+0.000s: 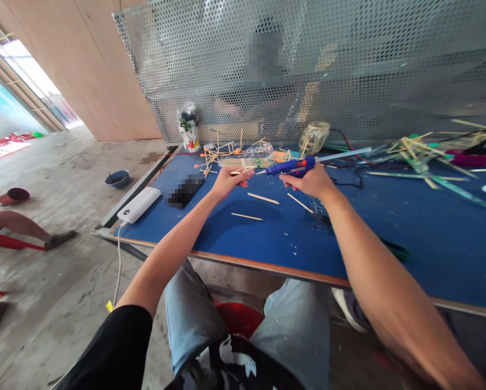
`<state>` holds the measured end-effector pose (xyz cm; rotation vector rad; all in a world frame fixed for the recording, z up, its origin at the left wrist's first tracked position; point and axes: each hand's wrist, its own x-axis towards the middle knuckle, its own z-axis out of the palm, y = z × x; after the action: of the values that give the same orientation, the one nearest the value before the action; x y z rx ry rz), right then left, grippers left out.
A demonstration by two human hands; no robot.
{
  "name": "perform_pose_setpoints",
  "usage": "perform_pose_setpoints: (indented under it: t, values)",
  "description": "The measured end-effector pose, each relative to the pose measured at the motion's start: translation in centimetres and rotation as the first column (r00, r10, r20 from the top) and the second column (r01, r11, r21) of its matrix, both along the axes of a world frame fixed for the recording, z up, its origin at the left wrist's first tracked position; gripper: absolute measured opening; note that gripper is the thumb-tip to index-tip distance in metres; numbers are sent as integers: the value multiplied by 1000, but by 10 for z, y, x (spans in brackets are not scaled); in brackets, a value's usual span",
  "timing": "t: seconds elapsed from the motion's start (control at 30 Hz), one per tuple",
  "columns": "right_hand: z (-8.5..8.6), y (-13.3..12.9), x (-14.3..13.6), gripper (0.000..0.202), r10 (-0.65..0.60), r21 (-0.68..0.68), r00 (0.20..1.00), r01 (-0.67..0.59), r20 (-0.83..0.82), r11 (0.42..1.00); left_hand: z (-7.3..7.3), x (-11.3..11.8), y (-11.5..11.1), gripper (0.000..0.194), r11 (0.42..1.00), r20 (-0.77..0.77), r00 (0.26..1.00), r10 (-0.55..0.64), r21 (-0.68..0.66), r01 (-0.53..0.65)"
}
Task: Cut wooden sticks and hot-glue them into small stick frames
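Note:
My left hand (231,182) is closed, pinching some thin wooden sticks (243,170) above the blue tabletop. In my right hand (313,180) is a blue hot glue gun (290,167), its fingers wrapped round the handle. A long clear glue stick (344,155) sticks out of the back of the gun. The nozzle points left and is close to the sticks; whether it touches them I cannot tell. Below the hands, loose sticks lie on the table, among them one stick (263,198) and a pointed one (247,216).
A white power bank (139,205) with a cable and a dark phone (186,190) lie at the left. Behind stand a stick structure with orange tips (208,161), a wrapped cup (189,130) and a jar-like thing (314,136). Sticks pile up (419,149) at right before a perforated metal panel (226,65).

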<state>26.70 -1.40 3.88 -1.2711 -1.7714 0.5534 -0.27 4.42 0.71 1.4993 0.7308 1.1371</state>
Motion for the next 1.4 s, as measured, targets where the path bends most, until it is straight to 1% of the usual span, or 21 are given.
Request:
perform_pose_setpoints:
  t: [0.23,0.5,0.67,0.8,0.93,1.03,1.17,1.27,1.4]
  values:
    - [-1,1,-1,35,6,6,1000,-6,1,1000,2,-1,-5,40,999,-42,999,-32,5,32]
    - [-4,1,-2,26,0,2,1000,0,5,1000,3,-1,-7,42,999,-55,998,-43,23,44]
    - [-5,3,-1,31,6,19,1000,-6,13,1000,5,-1,-9,42,999,-92,995,-27,28,29]
    - [-3,3,1,40,2,-9,1000,-2,9,1000,4,-2,-8,43,998,-88,996,-30,48,34]
    - [-3,3,3,41,6,-34,999,-5,41,999,4,-1,-7,39,998,-80,996,-32,44,36]
    - [-5,4,4,38,6,-24,999,-5,48,1000,6,0,-8,35,999,-72,997,-34,22,36]
    - [-6,5,3,35,14,-8,999,-13,45,1000,7,0,-9,34,999,-82,996,-37,15,38]
    - [-6,4,3,31,0,-10,999,1,53,1000,7,-1,-9,35,999,-97,995,-39,29,42]
    - [-5,4,2,27,-10,-18,998,11,55,1000,8,-2,-10,39,996,-76,995,-68,56,73]
